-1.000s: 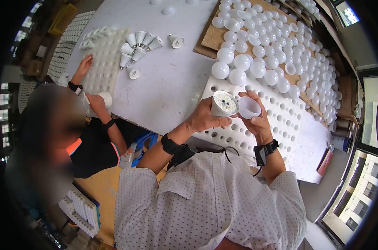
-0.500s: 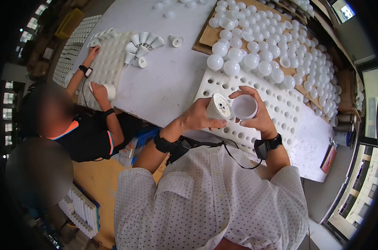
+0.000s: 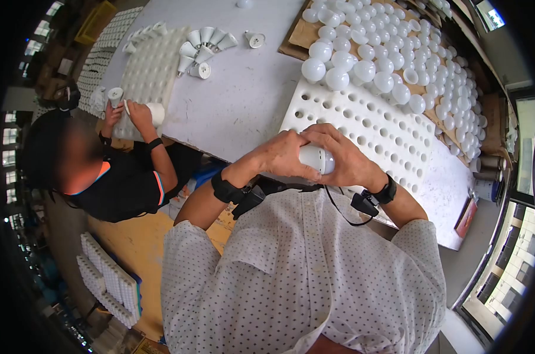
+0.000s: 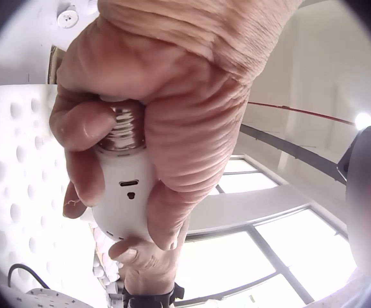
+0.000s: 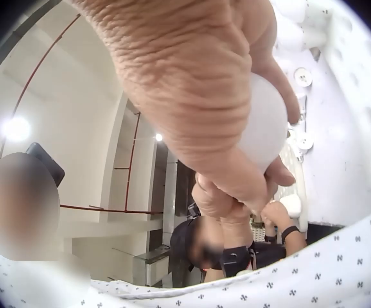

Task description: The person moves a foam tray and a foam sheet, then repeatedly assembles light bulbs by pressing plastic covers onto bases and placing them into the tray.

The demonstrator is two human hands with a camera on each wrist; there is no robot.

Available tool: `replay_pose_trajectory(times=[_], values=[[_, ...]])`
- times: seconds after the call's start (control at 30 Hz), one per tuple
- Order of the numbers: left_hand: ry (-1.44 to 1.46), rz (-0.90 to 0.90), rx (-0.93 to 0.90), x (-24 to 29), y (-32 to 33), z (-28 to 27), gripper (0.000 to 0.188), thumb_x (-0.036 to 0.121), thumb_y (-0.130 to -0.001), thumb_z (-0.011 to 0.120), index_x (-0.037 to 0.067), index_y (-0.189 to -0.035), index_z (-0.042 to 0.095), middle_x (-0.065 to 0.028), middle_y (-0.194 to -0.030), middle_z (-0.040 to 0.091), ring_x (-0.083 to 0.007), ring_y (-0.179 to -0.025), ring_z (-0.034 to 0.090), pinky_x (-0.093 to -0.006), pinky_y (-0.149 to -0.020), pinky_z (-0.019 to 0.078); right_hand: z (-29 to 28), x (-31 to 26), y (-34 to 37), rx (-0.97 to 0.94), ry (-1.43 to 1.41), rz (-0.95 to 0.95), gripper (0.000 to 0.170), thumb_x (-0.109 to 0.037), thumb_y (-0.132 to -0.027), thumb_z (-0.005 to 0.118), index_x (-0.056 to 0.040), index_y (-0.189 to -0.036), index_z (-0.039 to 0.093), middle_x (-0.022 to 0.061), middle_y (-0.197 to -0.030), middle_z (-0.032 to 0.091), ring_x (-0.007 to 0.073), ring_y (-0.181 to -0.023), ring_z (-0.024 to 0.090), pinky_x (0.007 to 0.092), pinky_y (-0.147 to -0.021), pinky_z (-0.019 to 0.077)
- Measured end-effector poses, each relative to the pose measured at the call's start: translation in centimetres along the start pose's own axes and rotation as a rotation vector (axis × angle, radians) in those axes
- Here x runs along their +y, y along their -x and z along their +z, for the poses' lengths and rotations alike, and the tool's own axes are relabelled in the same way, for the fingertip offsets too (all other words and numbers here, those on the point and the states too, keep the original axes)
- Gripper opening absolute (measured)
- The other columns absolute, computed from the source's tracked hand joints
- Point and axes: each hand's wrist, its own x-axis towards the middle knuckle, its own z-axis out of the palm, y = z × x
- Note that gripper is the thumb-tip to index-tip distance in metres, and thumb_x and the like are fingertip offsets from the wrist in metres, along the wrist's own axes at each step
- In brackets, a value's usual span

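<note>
In the head view my left hand [image 3: 279, 154] grips the white housing of an LED bulb [image 3: 308, 156], held nearly on its side. My right hand [image 3: 349, 159] has its fingers curled round the milky dome cover [image 3: 329, 163], which meets the wide end of the housing. The left wrist view shows the metal screw cap [image 4: 126, 131] between my left fingers, with small slots in the white body below. From the right wrist the round cover [image 5: 265, 122] shows against my right palm. Both hands hide much of the seam.
Below my hands lies a white foam tray [image 3: 315, 105] with rows of holes. Many dome covers [image 3: 365, 69] sit on cardboard behind it. Several bulb housings [image 3: 206, 39] lie at left, near another person [image 3: 126, 183] working over a second foam tray [image 3: 150, 65].
The cover and housing were side by side with the LED board showing. They have come together end to end, and my right hand has turned over the cover.
</note>
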Motion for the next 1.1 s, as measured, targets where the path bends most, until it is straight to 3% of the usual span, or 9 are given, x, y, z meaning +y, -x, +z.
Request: replay_pose_trajectory(times=[0.17,0.27,0.33,0.43,0.5,0.63,0.77,1.0,1.1], values=[[-0.041,-0.16,-0.205,0.1,-0.2,-0.4,0.057,0.03,-0.058,0.079,-0.007,-0.096,0.058,-0.0159,-0.081,0.064,-0.0227,-0.075,0.063,-0.0312,-0.073,0.0499,1.6,1.2,0.9,0.133,0.058,-0.184,0.049,-0.006,-0.054,0.074,-0.0078,-0.1,0.056,0.0089,-0.103,0.053,0.0249,-0.087,0.05,0.0342,-0.075,0.0439],[-0.152,-0.108,-0.214,0.1,-0.2,-0.2,0.049,0.028,-0.061,0.077,-0.008,-0.089,0.059,-0.0131,-0.073,0.062,-0.0178,-0.063,0.062,-0.028,-0.06,0.0517,1.4,1.1,1.0,0.12,0.006,-0.169,0.043,-0.004,-0.052,0.072,-0.0076,-0.092,0.056,0.0079,-0.098,0.053,0.024,-0.083,0.049,0.0335,-0.073,0.0431],[0.248,-0.181,-0.207,-0.2,0.1,0.0,0.045,0.031,-0.068,0.075,-0.008,-0.084,0.059,-0.0109,-0.069,0.061,-0.013,-0.057,0.06,-0.0237,-0.047,0.0489,1.1,0.9,0.4,0.088,-0.028,-0.14,0.043,-0.003,-0.051,0.071,-0.0073,-0.091,0.055,0.0078,-0.095,0.053,0.0244,-0.082,0.048,0.0338,-0.072,0.043],[0.473,-0.255,-0.223,-2.8,-0.5,-0.1,0.051,0.037,-0.074,0.071,-0.008,-0.091,0.057,-0.0112,-0.074,0.06,-0.0113,-0.054,0.059,-0.0193,-0.04,0.0444,1.7,0.7,-0.1,0.146,-0.006,-0.028,0.049,-0.005,-0.054,0.073,-0.0062,-0.097,0.051,0.0067,-0.089,0.053,0.0209,-0.081,0.051,0.0318,-0.072,0.0445],[0.695,-0.354,-0.214,-5.2,-0.6,-0.4,0.054,0.038,-0.076,0.068,-0.008,-0.101,0.054,-0.0112,-0.079,0.06,-0.0139,-0.057,0.06,-0.0194,-0.039,0.0431,2.4,2.3,0.3,0.295,-0.31,0.447,0.052,-0.009,-0.059,0.076,-0.0052,-0.103,0.047,0.0072,-0.091,0.054,0.0165,-0.083,0.053,0.0297,-0.072,0.0461],[0.649,-0.367,0.076,-8.0,-0.2,-1.9,0.044,0.032,-0.081,0.064,-0.005,-0.104,0.054,-0.0113,-0.087,0.061,-0.015,-0.066,0.063,-0.0182,-0.041,0.0385,-1.1,8.4,1.0,0.553,0.199,0.469,0.054,-0.01,-0.062,0.075,-0.004,-0.107,0.046,0.0116,-0.098,0.054,0.0236,-0.086,0.056,0.0332,-0.074,0.0476],[0.69,-0.381,0.203,-11.6,0.6,-3.6,0.037,0.025,-0.081,0.063,-0.004,-0.104,0.056,-0.0124,-0.09,0.063,-0.0137,-0.067,0.063,-0.0184,-0.042,0.0379,-5.2,13.1,0.5,0.486,0.764,0.401,0.055,-0.013,-0.06,0.074,-0.0059,-0.109,0.049,0.0148,-0.11,0.049,0.0329,-0.102,0.047,0.0411,-0.086,0.0418],[0.283,-0.335,0.731,-16.9,1.0,-8.7,0.031,0.012,-0.079,0.062,-0.005,-0.104,0.054,-0.0145,-0.092,0.064,-0.0169,-0.078,0.063,-0.0243,-0.065,0.0485,-7.1,13.8,-1.8,0.456,0.712,0.421,0.041,-0.014,-0.065,0.073,-0.0083,-0.103,0.058,0.0128,-0.111,0.05,0.0317,-0.106,0.046,0.0398,-0.088,0.0415],[-0.205,-0.39,1.016,-19.5,1.9,-13.6,0.031,0.002,-0.076,0.057,0.0,-0.107,0.055,-0.0157,-0.099,0.063,-0.0239,-0.09,0.062,-0.03,-0.075,0.0481,-11.9,13.8,-4.5,0.509,0.505,0.522,0.033,-0.01,-0.073,0.068,-0.0048,-0.104,0.058,0.0111,-0.101,0.058,0.0226,-0.084,0.058,0.0318,-0.074,0.0482]])
